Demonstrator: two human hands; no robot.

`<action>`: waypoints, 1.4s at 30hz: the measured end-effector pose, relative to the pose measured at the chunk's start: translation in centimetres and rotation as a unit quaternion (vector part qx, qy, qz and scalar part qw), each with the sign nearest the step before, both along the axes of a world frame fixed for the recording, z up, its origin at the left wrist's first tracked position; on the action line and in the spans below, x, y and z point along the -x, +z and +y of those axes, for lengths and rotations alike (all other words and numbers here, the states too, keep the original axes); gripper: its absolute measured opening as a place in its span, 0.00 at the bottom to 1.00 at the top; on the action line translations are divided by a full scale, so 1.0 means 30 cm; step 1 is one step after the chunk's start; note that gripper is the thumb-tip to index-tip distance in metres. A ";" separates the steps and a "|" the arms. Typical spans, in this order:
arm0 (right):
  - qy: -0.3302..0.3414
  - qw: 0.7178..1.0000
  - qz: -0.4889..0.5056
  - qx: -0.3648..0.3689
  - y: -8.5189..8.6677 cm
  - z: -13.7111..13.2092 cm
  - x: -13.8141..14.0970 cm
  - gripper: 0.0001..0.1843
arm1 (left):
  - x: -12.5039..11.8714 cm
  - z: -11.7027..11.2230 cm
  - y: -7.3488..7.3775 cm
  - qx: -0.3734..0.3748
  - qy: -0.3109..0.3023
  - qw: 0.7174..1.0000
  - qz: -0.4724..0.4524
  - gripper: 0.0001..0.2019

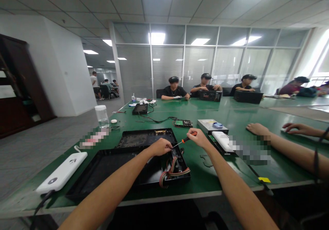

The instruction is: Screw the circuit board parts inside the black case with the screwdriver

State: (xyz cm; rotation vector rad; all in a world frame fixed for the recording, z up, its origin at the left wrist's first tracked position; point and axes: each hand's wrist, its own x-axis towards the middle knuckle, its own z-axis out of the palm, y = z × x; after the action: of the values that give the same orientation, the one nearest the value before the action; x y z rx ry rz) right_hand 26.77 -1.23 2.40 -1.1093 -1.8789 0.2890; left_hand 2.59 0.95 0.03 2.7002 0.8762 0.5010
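My right hand is closed around the handle of a screwdriver with an orange and black grip. Its thin shaft slants down to the left, toward the right side of an open black metal case. Around the screwdriver's tip, the fingers of my left hand are pinched together; whether they hold the shaft or a small part is hidden. Striped ribbon cables loop over the case's front right corner. Behind my left hand lies another shallow black casing, dusty inside.
Left of the case is a white power bank-like device with a cable. A clear jar stands behind it. To the right are a silver drive, a green circuit board and another person's hand. Several people sit across the green table.
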 end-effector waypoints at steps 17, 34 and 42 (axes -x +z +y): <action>-0.003 1.000 -0.015 -0.025 0.005 -0.027 0.016 0.11 | -0.003 -0.005 0.010 0.012 0.004 1.000 -0.009 0.06; -0.027 0.998 -0.034 -0.043 0.013 -0.046 0.011 0.11 | -0.006 -0.003 0.016 -0.004 0.003 1.000 0.014 0.08; -0.069 0.961 -0.259 -0.060 0.145 -0.137 0.091 0.16 | -0.004 -0.009 0.010 -0.007 0.002 1.000 0.013 0.07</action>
State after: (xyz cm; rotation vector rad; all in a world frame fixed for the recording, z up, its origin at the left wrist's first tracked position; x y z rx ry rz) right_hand 24.04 -5.35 6.76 -1.3124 -2.2190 -0.2183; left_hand 2.72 0.68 0.33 2.7243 0.8895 0.4764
